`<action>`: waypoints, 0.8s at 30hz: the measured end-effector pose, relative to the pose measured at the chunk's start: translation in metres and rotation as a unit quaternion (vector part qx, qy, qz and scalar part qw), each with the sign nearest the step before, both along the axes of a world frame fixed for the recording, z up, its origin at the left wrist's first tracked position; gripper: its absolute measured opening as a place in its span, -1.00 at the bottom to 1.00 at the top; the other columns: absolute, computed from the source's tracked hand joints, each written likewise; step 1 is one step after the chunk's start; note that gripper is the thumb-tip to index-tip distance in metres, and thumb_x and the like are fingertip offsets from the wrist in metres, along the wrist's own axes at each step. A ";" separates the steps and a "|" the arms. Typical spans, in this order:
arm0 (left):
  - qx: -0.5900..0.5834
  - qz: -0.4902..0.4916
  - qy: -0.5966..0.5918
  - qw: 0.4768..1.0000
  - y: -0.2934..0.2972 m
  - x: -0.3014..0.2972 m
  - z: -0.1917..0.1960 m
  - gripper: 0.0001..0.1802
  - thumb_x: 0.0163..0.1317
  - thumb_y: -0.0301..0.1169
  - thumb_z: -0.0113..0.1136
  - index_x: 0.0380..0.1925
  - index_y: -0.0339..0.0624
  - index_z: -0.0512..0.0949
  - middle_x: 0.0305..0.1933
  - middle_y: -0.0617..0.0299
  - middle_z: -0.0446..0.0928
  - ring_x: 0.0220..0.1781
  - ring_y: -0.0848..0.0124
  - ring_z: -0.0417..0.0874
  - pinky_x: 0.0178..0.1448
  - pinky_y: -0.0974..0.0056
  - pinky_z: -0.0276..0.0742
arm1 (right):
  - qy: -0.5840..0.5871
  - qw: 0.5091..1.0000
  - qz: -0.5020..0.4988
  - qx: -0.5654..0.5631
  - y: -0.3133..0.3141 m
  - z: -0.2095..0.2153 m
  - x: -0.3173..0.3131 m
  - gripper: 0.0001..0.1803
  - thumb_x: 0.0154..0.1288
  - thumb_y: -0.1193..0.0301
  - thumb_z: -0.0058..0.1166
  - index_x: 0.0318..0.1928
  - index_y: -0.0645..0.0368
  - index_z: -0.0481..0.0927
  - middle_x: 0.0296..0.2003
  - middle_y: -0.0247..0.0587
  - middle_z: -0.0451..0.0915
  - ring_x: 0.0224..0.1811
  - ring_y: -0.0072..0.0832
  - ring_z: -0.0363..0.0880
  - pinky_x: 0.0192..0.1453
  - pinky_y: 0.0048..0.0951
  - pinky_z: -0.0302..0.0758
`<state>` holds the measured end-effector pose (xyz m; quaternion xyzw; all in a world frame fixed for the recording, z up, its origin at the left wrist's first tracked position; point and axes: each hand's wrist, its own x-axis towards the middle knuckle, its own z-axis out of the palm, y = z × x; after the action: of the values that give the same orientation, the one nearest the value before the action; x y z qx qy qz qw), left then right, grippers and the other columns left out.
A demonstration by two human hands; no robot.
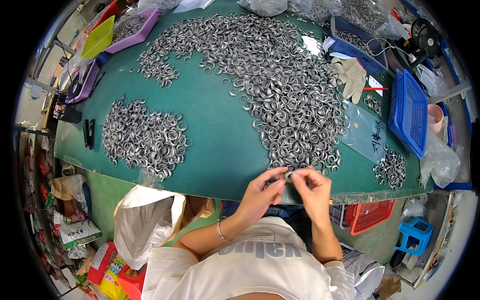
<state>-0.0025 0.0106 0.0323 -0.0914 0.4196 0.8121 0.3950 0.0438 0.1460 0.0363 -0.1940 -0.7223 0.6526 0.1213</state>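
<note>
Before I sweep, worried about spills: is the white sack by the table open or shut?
Open: the white sack gapes at the top, its pale inside showing.

metal rings [295,100] heaped across a green worktable [220,145] mark this as a workshop.

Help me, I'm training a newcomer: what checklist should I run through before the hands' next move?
1. Small piece steadied: ok, fingertips of the left hand and right hand meet at it.
2. Left pile of rings apart from large pile: ok, green tabletop shows between.
3. Small right pile apart from large pile: ok, a gap shows.
4. Gloves worn: not ok, hands bare; a pale glove lies on the table.
5. Piece undamaged: cannot tell, fingers partly cover it.
</note>
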 end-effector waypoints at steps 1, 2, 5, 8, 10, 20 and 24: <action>-0.022 -0.014 0.050 0.998 -0.001 0.000 0.000 -0.72 0.33 -0.42 0.01 -0.01 -0.32 0.48 -0.49 0.36 0.39 -0.54 0.62 0.29 -0.53 0.53 0.21 | 0.011 0.998 0.014 0.061 -0.006 0.001 0.002 -0.91 0.07 0.58 0.20 -0.35 0.26 0.64 -0.54 -0.31 0.55 -0.49 -0.60 0.38 -0.38 -0.58 0.30; -0.044 -0.028 0.099 0.994 -0.003 0.001 0.001 -0.72 0.33 -0.42 0.02 -0.01 -0.31 0.48 -0.49 0.36 0.39 -0.55 0.62 0.28 -0.53 0.53 0.21 | 0.022 0.992 0.027 0.123 -0.010 0.002 0.003 -0.90 0.05 0.58 0.21 -0.36 0.26 0.64 -0.54 -0.30 0.55 -0.46 -0.57 0.40 -0.35 -0.55 0.32; -0.026 -0.056 0.090 0.994 -0.011 0.001 -0.009 -0.72 0.34 -0.38 0.02 -0.03 -0.31 0.49 -0.52 0.34 0.38 -0.60 0.63 0.25 -0.57 0.52 0.18 | 0.025 0.985 0.117 0.127 -0.001 0.012 0.000 -0.92 0.03 0.58 0.21 -0.39 0.26 0.63 -0.54 -0.26 0.57 -0.41 -0.50 0.43 -0.31 -0.49 0.34; 0.037 -0.036 0.002 0.999 -0.014 -0.002 -0.011 -0.73 0.33 -0.39 0.01 -0.06 -0.32 0.50 -0.50 0.28 0.40 -0.60 0.60 0.27 -0.58 0.51 0.18 | -0.027 0.988 0.089 0.123 0.011 0.021 -0.017 -0.90 0.04 0.57 0.20 -0.36 0.25 0.62 -0.47 -0.23 0.56 -0.40 -0.39 0.45 -0.29 -0.41 0.36; 0.047 -0.045 -0.036 0.997 -0.017 -0.006 -0.010 -0.73 0.32 -0.40 0.00 -0.08 -0.31 0.52 -0.48 0.25 0.41 -0.57 0.57 0.32 -0.54 0.49 0.24 | 0.064 0.939 -0.001 0.337 0.008 0.003 -0.036 -0.85 0.01 0.52 0.24 -0.34 0.22 0.60 -0.47 -0.23 0.51 -0.38 -0.33 0.41 -0.26 -0.37 0.31; 0.062 -0.058 -0.063 0.994 -0.020 -0.009 -0.011 -0.63 0.37 -0.19 -0.02 -0.07 -0.28 0.52 -0.46 0.34 0.42 -0.47 0.54 0.46 -0.45 0.45 0.36 | 0.185 0.905 0.055 0.378 0.001 0.001 -0.019 -0.83 -0.14 0.53 0.30 -0.43 0.16 0.61 -0.45 -0.31 0.52 -0.35 -0.32 0.41 -0.24 -0.33 0.26; 0.019 -0.100 -0.028 0.994 -0.017 -0.007 -0.018 -0.68 0.36 -0.18 0.00 -0.15 -0.22 0.50 -0.47 0.34 0.42 -0.49 0.55 0.45 -0.49 0.43 0.35 | 0.156 0.904 0.153 0.368 -0.002 0.015 -0.007 -0.78 -0.18 0.55 0.29 -0.38 0.18 0.65 -0.41 -0.29 0.52 -0.31 -0.29 0.42 -0.20 -0.32 0.32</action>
<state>-0.0093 -0.0059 0.0147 -0.0643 0.3994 0.7737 0.4875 0.0371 0.1441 0.0516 0.0814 -0.9038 0.3724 0.1944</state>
